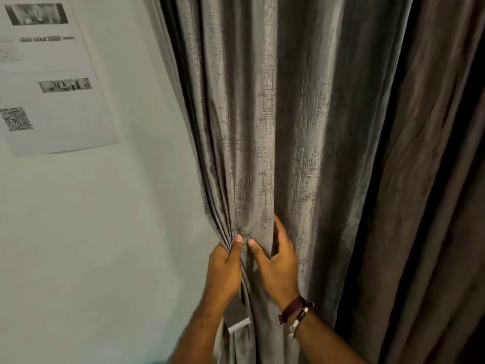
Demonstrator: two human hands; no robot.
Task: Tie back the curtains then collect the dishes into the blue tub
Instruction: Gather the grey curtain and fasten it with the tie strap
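Head view shows my left hand (223,269) clenched on the gathered edge of the grey curtain (275,127) beside the wall (105,232), my right hand (278,266) spread open against its folds, so I judge gathering underway, tying next.

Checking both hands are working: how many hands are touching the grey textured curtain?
2: left hand grips the grey textured curtain's bunched left edge; right hand, fingers spread, presses the folds beside it.

We see the curtain (275,127) hanging right of the wall (105,232), a printed sheet (52,101) on the wall far left, both hands low on the curtain's left edge.
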